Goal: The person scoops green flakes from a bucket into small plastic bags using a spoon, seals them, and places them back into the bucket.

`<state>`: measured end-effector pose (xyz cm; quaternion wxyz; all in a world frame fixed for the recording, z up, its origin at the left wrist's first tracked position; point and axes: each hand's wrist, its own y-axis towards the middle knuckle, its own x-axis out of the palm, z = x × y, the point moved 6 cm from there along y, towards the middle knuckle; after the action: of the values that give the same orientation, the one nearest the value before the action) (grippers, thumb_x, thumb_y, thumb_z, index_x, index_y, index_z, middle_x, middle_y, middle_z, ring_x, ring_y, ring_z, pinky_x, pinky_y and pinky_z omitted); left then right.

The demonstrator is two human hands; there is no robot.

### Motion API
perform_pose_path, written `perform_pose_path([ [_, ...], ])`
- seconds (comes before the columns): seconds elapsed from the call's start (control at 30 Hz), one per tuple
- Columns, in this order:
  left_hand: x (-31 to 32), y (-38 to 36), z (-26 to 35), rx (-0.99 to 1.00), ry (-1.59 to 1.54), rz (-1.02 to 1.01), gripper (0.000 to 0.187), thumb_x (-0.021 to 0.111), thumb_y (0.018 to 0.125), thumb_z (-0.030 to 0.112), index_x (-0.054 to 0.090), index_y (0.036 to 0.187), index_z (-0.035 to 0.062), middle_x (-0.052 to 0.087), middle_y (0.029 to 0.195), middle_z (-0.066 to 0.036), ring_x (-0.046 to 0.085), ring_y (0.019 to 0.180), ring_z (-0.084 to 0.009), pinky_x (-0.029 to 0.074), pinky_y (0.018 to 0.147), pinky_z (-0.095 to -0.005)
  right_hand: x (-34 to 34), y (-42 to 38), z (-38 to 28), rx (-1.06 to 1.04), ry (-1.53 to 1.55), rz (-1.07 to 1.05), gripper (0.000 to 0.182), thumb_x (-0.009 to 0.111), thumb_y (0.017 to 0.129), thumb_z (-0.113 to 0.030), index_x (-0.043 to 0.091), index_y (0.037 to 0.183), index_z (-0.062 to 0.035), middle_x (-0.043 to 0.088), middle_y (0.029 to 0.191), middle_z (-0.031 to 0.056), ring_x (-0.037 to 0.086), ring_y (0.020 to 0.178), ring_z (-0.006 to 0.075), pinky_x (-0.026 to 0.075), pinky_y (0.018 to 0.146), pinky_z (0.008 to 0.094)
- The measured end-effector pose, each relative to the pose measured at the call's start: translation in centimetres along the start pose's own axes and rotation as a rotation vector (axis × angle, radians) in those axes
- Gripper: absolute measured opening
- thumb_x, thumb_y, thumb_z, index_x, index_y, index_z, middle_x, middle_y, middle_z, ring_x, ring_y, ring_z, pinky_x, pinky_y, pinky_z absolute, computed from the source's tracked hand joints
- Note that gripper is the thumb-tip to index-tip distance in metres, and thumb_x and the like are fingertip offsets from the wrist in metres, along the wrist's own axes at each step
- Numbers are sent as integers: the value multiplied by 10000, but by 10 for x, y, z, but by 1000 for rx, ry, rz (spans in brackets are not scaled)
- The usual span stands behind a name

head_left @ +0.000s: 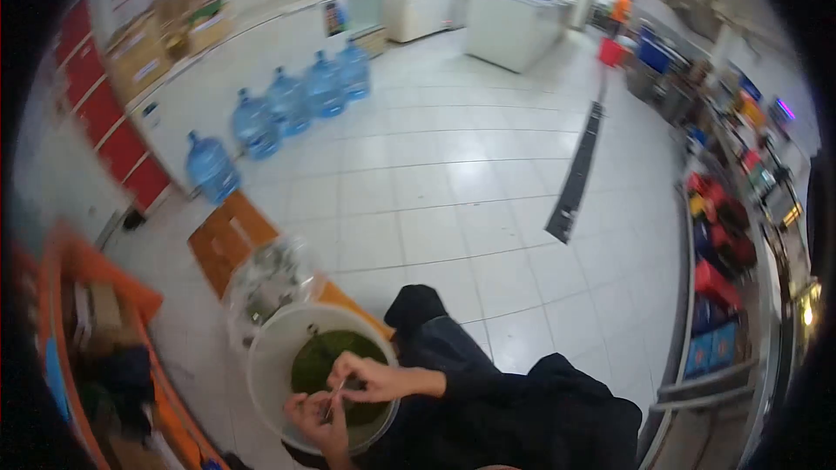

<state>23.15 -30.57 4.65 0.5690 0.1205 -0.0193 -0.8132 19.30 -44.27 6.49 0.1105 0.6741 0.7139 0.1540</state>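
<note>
Both of my hands are close together over a white bucket that holds a mass of green, perhaps leaves or liquid. My left hand is low over the near side, its fingers closed around a small dark piece. From the right, my right hand comes in with thumb and fingers pinched, its fingertips meeting those of the left. What the pinch holds is too small to make out. Just beyond the bucket lies a clear plastic bag with greyish contents, by an orange-brown board.
Several blue water jugs line the left wall. An orange-framed shelf with boxes is close on my left. A long dark strip lies on the tiled floor. Loaded shelving runs along the right. Far off, a person in orange is near a red bucket.
</note>
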Motion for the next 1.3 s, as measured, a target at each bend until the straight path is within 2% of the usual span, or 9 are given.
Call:
perform_pose_path([
  [0.13,12,3,19,-79,-124,22,529,584,720,-41,249,1116,65,504,753,-72,513,729,-100,422,658,-203,-3,-5,-5,-110,32,106,241,508,795,11,290,859,-65,463,883,61,480,851,140,379,726,265],
  [0.27,1,15,-13,33,-76,-45,389,582,712,-65,389,1032,44,503,727,-39,527,652,-107,428,604,-202,-6,-10,-1,-161,-17,236,233,515,795,14,306,863,-64,471,893,77,492,860,155,395,745,276],
  [0.37,4,12,2,-183,107,-91,320,568,691,-101,475,968,28,525,761,-40,539,642,-108,443,620,-222,-8,-11,7,-138,89,262,237,540,777,17,354,905,-54,488,901,87,510,873,181,396,789,300],
  [0.47,-48,27,-67,123,169,-255,282,548,710,-76,510,973,18,550,798,-73,552,679,-134,452,635,-235,-8,-8,-11,-212,51,257,274,554,772,11,369,968,-41,496,908,87,509,887,181,400,786,300],
  [0.6,-129,50,4,55,376,289,232,509,746,-12,516,977,4,555,820,-90,552,696,-161,452,648,-255,-14,-12,-11,-215,-64,364,315,567,764,7,373,1010,-29,511,889,78,526,849,171,419,753,287],
  [0.8,-198,65,103,467,573,809,224,451,799,85,526,983,-18,564,853,-116,553,722,-202,452,668,-286,-17,-10,1,-169,-61,411,261,573,759,-3,410,962,-21,527,852,72,542,792,157,433,706,270],
  [1.0,-150,116,57,828,738,533,297,392,852,181,536,988,-40,572,885,-142,553,747,-243,451,687,-317,-17,-11,-8,-145,-175,409,179,575,749,10,463,885,-21,539,817,64,545,742,149,430,686,264],
  [1.1,-136,118,-82,-37,447,60,343,379,857,198,469,1080,-46,533,982,-159,518,868,-262,422,761,-323,-19,-14,-9,-158,-171,446,163,582,746,7,475,867,-18,544,807,63,548,740,140,431,669,259],
  [1.3,-83,13,-113,-186,520,172,364,379,856,205,437,1124,-34,483,1060,-167,478,951,-269,401,803,-336,-21,-16,-4,-187,-145,519,148,582,754,-6,481,860,-20,558,781,53,565,740,121,423,649,238],
])
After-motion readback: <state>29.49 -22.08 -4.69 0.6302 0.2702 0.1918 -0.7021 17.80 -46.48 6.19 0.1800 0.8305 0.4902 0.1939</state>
